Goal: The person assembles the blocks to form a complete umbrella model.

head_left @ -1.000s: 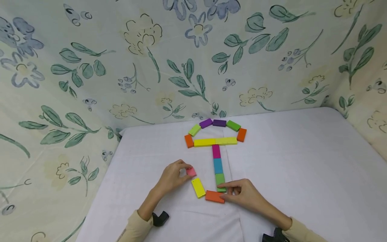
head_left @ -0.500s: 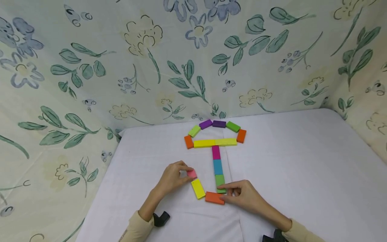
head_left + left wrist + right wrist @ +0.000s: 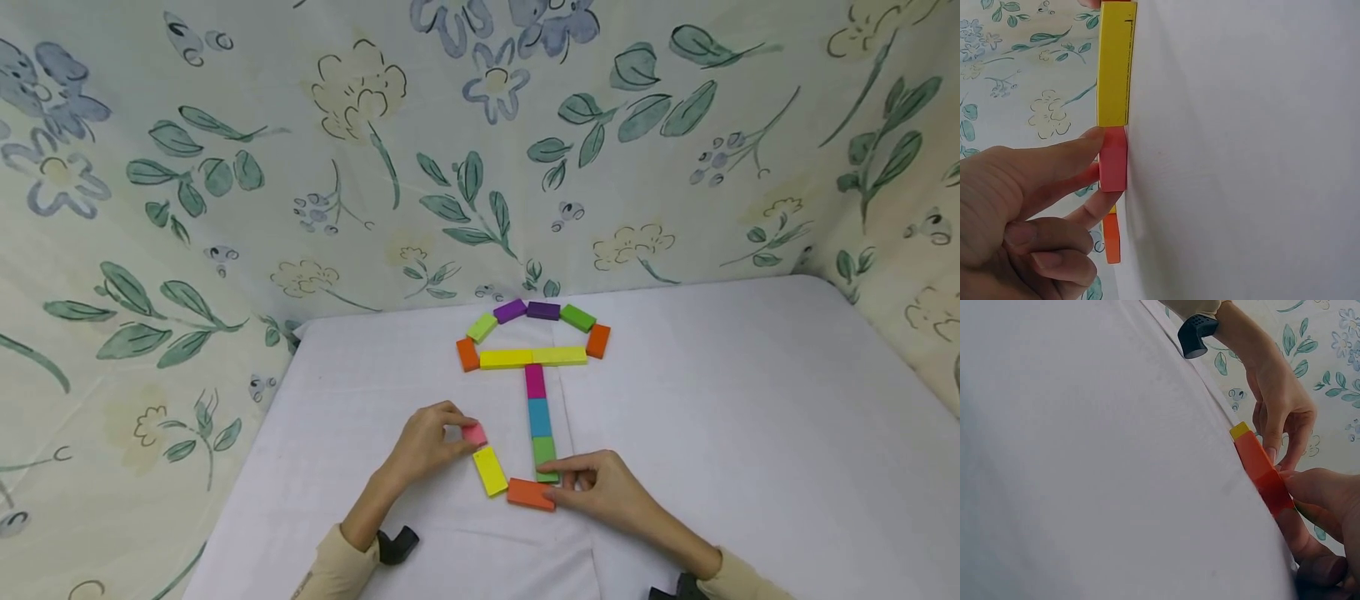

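My left hand [image 3: 431,442] pinches a small pink block [image 3: 474,434] between thumb and fingers. In the left wrist view, the pink block [image 3: 1113,159] meets the end of a yellow block [image 3: 1115,65]. My right hand [image 3: 611,487] grips the right end of an orange block [image 3: 528,493] with its thumb, while the index finger reaches onto a green block [image 3: 545,454]. In the right wrist view, the orange block [image 3: 1263,472] lies between that hand's thumb and another finger; the far hand shows beyond it. The green block tops off a column's lower end, under a blue block [image 3: 539,417] and a magenta one [image 3: 535,382].
Two yellow blocks [image 3: 506,358] form a horizontal bar above the column. Over it arch several orange, green and purple blocks [image 3: 510,311]. Everything lies on a white cloth-covered table [image 3: 712,400], with a floral curtain [image 3: 480,167] behind. Black wrist mounts [image 3: 397,546] sit by the sleeves.
The left hand has shifted the pink block slightly down, closing the gap to the yellow block. The right hand stays at the orange block. The whole view has shifted slightly.
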